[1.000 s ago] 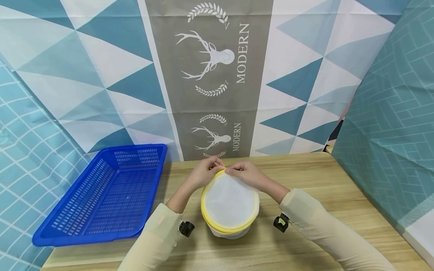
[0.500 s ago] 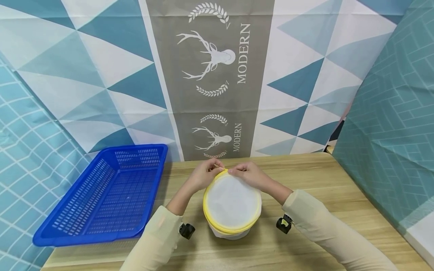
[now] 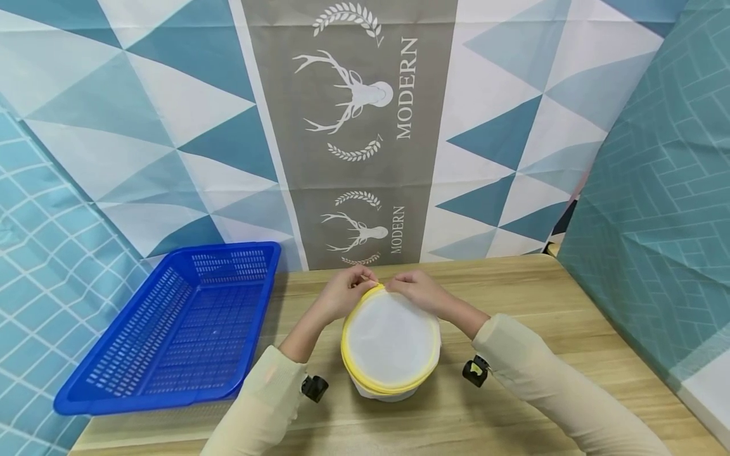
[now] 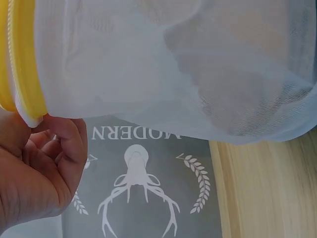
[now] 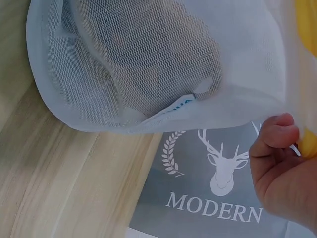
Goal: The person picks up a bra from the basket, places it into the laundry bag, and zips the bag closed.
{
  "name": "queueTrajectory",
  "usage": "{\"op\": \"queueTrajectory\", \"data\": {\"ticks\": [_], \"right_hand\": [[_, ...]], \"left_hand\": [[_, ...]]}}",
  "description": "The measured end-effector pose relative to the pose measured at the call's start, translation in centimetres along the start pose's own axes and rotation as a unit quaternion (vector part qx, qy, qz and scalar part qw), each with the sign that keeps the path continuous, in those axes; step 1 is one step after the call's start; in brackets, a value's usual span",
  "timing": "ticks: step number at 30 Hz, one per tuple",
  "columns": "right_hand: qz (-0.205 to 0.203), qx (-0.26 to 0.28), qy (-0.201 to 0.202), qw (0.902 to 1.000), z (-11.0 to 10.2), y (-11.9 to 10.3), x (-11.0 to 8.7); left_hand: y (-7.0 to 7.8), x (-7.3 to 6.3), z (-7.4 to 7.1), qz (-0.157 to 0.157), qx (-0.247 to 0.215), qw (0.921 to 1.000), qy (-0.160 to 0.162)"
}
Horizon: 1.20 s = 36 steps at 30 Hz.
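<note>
A round white mesh laundry bag [image 3: 392,342] with a yellow zippered rim stands on the table in the head view. My left hand [image 3: 344,292] pinches the yellow edge at the bag's far side, thumb and fingertips together. Right beside it, my right hand [image 3: 421,292] pinches the same rim; whether a zipper pull lies between its fingers is hidden. In the left wrist view, zipper teeth run along the yellow band [image 4: 25,59] above the left hand. Through the mesh in the right wrist view something darker shows, its kind unclear, near a white label [image 5: 171,108] with blue letters.
A blue plastic basket [image 3: 251,329] with slotted walls stands at the left of the wooden table [image 3: 513,291]. Patterned cloths hang behind the table and on both sides. A black wrist camera [image 3: 314,387] sits below the left sleeve, another black camera [image 3: 476,371] below the right.
The bag has shifted slightly to the right. Both hands keep to the far rim, and the right hand's fingers have curled in closer over the edge.
</note>
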State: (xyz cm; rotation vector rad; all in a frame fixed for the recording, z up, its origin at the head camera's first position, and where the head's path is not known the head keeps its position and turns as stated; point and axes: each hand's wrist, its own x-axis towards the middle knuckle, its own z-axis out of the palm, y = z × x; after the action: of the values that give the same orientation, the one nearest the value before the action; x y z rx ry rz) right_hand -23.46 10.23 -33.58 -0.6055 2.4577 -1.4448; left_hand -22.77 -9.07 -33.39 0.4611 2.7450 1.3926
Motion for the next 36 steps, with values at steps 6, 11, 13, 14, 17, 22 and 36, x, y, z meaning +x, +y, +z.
{"op": "queueTrajectory", "data": {"ticks": [6,11,13,14,17,22,36], "right_hand": [[-0.010,-0.002,-0.022,0.9997,-0.1,-0.2,-0.1],[-0.008,-0.001,-0.023,0.9997,-0.1,0.0,-0.1],[-0.005,-0.001,-0.022,0.9997,-0.1,0.2,-0.1],[-0.006,-0.003,-0.022,0.9997,-0.1,0.3,-0.1],[-0.011,-0.001,-0.025,0.9996,-0.2,0.5,-0.2],[-0.022,-0.005,-0.023,0.9995,-0.1,0.6,-0.2],[0.019,0.003,-0.010,0.9998,-0.9,0.8,-0.4]], "left_hand": [[0.1,0.0,-0.1,-0.008,0.002,1.0000,0.001],[0.0,0.1,0.0,-0.004,0.001,1.0000,-0.002],[0.0,0.1,0.1,-0.002,0.002,1.0000,-0.001],[0.0,0.1,0.1,-0.001,0.003,1.0000,-0.001],[-0.1,0.0,0.2,-0.004,0.001,1.0000,0.003],[-0.3,-0.2,0.3,-0.008,-0.006,0.9999,0.009],[-0.2,-0.4,0.2,-0.020,-0.011,0.9996,0.017]]}}
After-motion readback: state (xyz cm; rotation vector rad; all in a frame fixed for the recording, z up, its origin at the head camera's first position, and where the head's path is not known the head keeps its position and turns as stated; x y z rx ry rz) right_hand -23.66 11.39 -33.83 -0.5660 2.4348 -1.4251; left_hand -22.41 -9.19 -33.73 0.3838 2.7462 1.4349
